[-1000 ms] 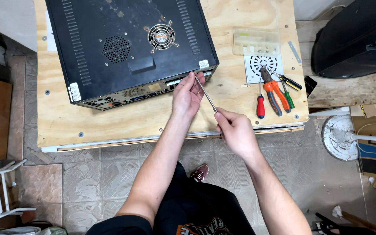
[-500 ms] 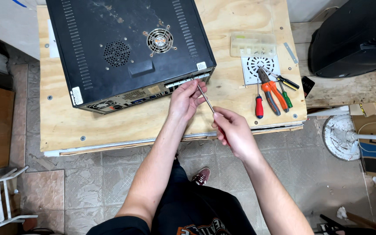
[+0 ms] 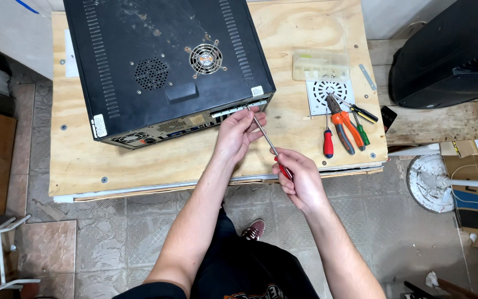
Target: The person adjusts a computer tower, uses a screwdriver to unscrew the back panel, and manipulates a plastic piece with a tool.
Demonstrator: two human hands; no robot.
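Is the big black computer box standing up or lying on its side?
Lying on its side. The black computer case rests flat on the plywood table, its wide vented panel with the round fan grille facing up.

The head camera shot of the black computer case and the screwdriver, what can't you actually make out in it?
- Screwdriver tip: too small to tell whether it sits on a screw at the computer case rear edge.
- Screwdriver handle: mostly wrapped by the right hand; only a red sliver shows.
- Left hand fingertips: whether they pinch the shaft or just steady it is unclear.
- Case's far end: cut off by the top edge.
- Clear plastic box: contents too small.
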